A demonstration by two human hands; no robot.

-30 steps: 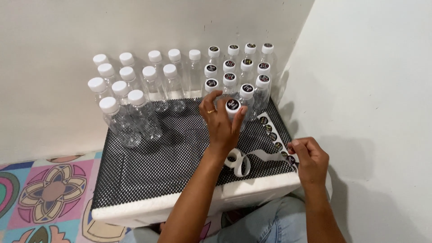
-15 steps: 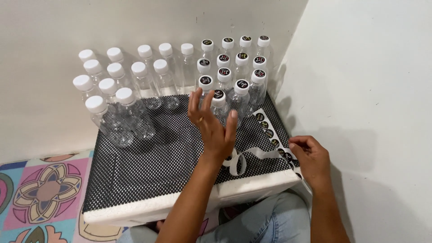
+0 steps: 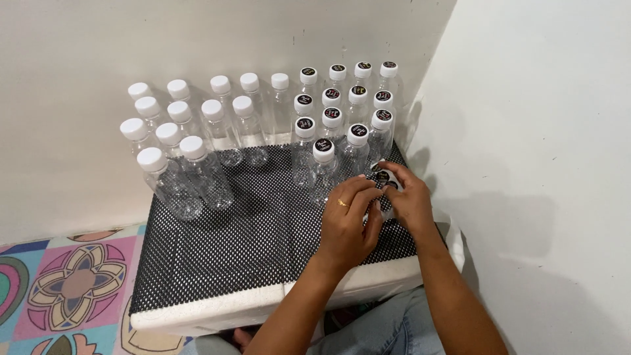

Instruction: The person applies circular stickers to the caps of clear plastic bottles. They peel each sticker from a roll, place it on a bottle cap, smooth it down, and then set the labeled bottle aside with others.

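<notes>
Left hand (image 3: 347, 220) and right hand (image 3: 409, 197): fingertips pinch a sticker strip (image 3: 384, 176). Setting: black mesh mat (image 3: 263, 230); capped clear bottles (image 3: 323, 167) behind.

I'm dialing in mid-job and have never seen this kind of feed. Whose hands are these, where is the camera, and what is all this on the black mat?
There is one view, from a camera worn on a person's head, looking down at their own two bare hands. The left hand, with a ring on it, and the right hand meet over a strip of round dark stickers at the mat's right edge; the fingers hide exactly how it is gripped. The black dotted mat covers a white box. On it stand clear plastic bottles: those with plain white caps on the left, those with a sticker on the cap on the right.
</notes>
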